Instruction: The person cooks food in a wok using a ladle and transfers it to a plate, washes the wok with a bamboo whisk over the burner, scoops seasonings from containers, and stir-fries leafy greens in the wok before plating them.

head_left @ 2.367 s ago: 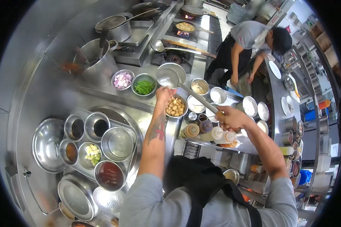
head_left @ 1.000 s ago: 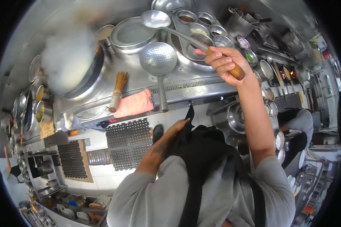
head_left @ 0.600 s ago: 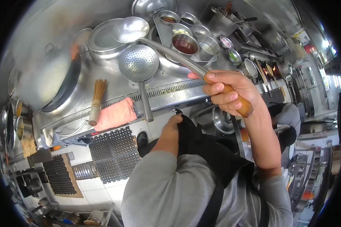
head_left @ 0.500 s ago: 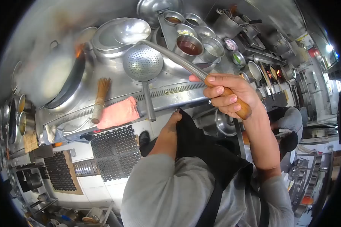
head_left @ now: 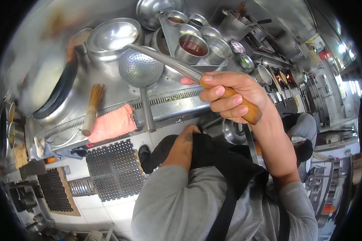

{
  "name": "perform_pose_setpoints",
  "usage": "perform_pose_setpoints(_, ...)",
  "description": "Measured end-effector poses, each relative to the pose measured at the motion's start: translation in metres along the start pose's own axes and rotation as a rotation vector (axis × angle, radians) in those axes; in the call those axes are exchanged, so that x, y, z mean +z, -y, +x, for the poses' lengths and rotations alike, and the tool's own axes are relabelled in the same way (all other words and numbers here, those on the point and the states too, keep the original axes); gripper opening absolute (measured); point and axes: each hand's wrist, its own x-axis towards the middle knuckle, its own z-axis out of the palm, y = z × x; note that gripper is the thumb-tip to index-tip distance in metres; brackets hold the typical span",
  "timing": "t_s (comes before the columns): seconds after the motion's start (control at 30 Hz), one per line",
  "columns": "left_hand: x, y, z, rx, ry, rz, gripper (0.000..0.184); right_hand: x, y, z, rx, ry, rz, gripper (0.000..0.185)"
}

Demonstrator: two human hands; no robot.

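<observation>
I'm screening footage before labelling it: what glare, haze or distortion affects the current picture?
Head view: wide-angle distortion bows the counter, and the corners are black. Head view: bright glare sits in the bowl of the ladle. Head view: whitish haze veils the wok; lights at right look blown out.

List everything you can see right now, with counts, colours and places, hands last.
Ladle: one, silver with brown handle, above the skimmer
Skimmer: one, silver, on the counter
Pot: one, silver, behind the skimmer
Cloth: one, pink, counter's front edge
Brush: one, straw-coloured, beside the cloth
Wok: at least one, black, far left
Tray: one, silver, back of counter
Metal bowls: at least six, silver, on the tray
Floor mats: at least two, black, lower left
Co-worker: one, grey top, right
Edges: too cluttered to count
Right hand: one, bare, gripping the ladle
Left hand: one, bare, by the apron
</observation>
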Motion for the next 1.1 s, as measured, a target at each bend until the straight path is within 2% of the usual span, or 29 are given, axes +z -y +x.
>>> perform_pose_setpoints(0.13,-0.03,0.006,-0.03,-0.002,0.109,0.061,0.035,0.0,0.006,0.013,0.061,0.014,-0.062,0.028)
perform_pose_setpoints(0.23,-0.073,0.029,-0.1,0.02,0.341,0.075,0.034,0.0,0.014,0.026,0.101,-0.094,-0.204,0.027)
perform_pose_setpoints(0.27,-0.089,0.048,-0.127,0.002,0.411,0.054,0.034,-0.001,0.015,0.031,0.126,-0.047,-0.209,0.027)
perform_pose_setpoints(0.3,-0.059,0.103,-0.127,-0.145,0.174,-0.026,0.034,-0.004,0.017,0.039,0.131,-0.07,-0.246,0.03)
perform_pose_setpoints(0.33,-0.095,0.123,-0.175,-0.234,0.112,-0.031,0.036,-0.007,0.018,0.049,0.132,-0.091,-0.281,0.032)
perform_pose_setpoints(0.37,-0.118,0.161,-0.22,-0.189,0.163,0.133,0.039,-0.012,0.02,0.06,0.144,-0.054,-0.294,0.032)
perform_pose_setpoints(0.4,-0.109,0.196,-0.274,-0.635,-0.315,-0.101,0.041,-0.015,0.023,0.075,0.157,-0.006,-0.293,0.032)
perform_pose_setpoints(0.43,-0.109,0.248,-0.331,-0.802,-0.202,-0.112,0.042,-0.018,0.024,0.091,0.167,0.035,-0.26,0.028)
perform_pose_setpoints(0.47,-0.083,0.316,-0.388,-0.746,-0.103,0.078,0.04,-0.017,0.022,0.11,0.176,0.073,-0.23,0.025)
perform_pose_setpoints(0.5,-0.111,0.309,-0.453,-0.919,-0.11,-0.023,0.035,-0.013,0.019,0.13,0.203,0.122,-0.14,0.02)
perform_pose_setpoints(0.53,-0.108,0.317,-0.504,-1.075,-0.179,0.032,0.029,-0.002,0.012,0.15,0.207,0.155,-0.146,0.02)
perform_pose_setpoints(0.57,-0.114,0.325,-0.552,-1.09,-0.05,0.054,0.028,0.015,-0.001,0.169,0.128,0.106,-0.203,0.018)
perform_pose_setpoints(0.6,-0.114,0.335,-0.59,-1.188,-0.015,-0.081,0.028,0.026,-0.009,0.187,0.045,0.05,-0.258,0.018)
perform_pose_setpoints(0.67,-0.116,0.342,-0.642,-1.36,-0.144,-0.495,0.022,0.045,-0.007,0.225,0.054,0.062,-0.274,0.018)
perform_pose_setpoints(0.7,-0.117,0.342,-0.657,-1.437,-0.345,-0.834,0.022,0.054,-0.008,0.245,0.068,0.054,-0.288,0.02)
perform_pose_setpoints(0.73,-0.115,0.348,-0.662,-1.475,-0.45,-1.002,0.023,0.061,-0.011,0.267,0.055,0.055,-0.291,0.02)
perform_pose_setpoints(0.8,-0.113,0.366,-0.663,-1.356,-0.45,-1.083,0.022,0.078,-0.02,0.312,0.181,0.16,-0.007,0.022)
perform_pose_setpoints(0.83,-0.108,0.387,-0.659,-1.343,-0.423,-1.192,0.015,0.093,-0.034,0.33,0.111,0.128,-0.108,0.023)
perform_pose_setpoints(0.87,-0.11,0.395,-0.658,-1.21,-0.473,-1.32,0.014,0.101,-0.04,0.346,0.102,0.124,-0.109,0.023)
perform_pose_setpoints(0.9,-0.121,0.397,-0.652,-1.153,-0.477,-1.287,0.021,0.107,-0.04,0.363,0.185,0.167,0.002,0.024)
perform_pose_setpoints(0.93,-0.128,0.41,-0.648,-1.078,-0.565,-1.282,0.019,0.116,-0.045,0.379,0.264,0.207,0.115,0.024)
perform_pose_setpoints(1.0,-0.167,0.437,-0.642,-1.027,-0.692,-1.146,0.018,0.144,-0.094,0.409,0.095,0.097,-0.067,0.024)
perform_pose_setpoints(1.1,-0.226,0.512,-0.64,-0.848,-0.914,-1.085,0.022,0.178,-0.11,0.428,0.082,-0.032,-0.078,0.027)
